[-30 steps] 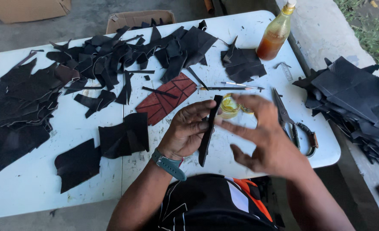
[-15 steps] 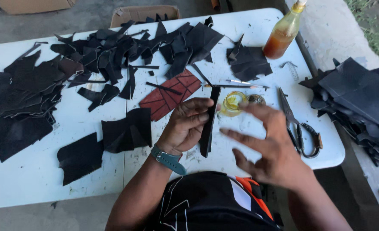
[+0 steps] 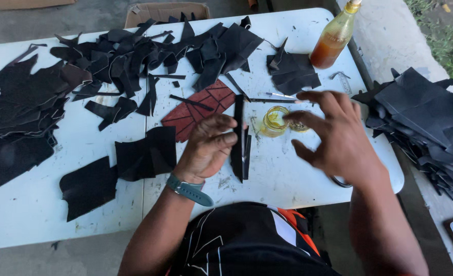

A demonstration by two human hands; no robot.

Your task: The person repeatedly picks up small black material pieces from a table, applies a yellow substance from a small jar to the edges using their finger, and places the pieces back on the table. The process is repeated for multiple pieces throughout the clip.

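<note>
The left hand (image 3: 208,148) rests on the white bench (image 3: 288,179), fingers curled, and it presses on the edge of a long narrow black leather strip (image 3: 239,138). The strip lies almost straight, from 12 o'clock to 6 o'clock, at the middle of the bench and just at 3 o'clock of this hand. A grey-green watch (image 3: 188,189) is on the left wrist. The right hand (image 3: 334,135) hovers above the bench at 3 o'clock of the strip, its fingers spread wide and holding nothing; it is a little blurred. Its fingertips are over a small glass jar (image 3: 274,120) with yellow liquid, which stands just beside the strip, and I cannot tell if they touch it.

At 11 o'clock of the left hand lies a red-brown leather piece (image 3: 195,110) with cut lines, and a thin black sliver lies across it. At 9 o'clock there are two flat black leather pieces (image 3: 147,153). Many black leather scraps (image 3: 134,56) cover the far part of the bench from 9 to 12 o'clock. A bottle (image 3: 334,38) with amber liquid stands at 1 o'clock, near the bench corner. At 3 o'clock, apart from the bench, a stack of dark leather sheets (image 3: 426,122) rests on a grey surface.
</note>
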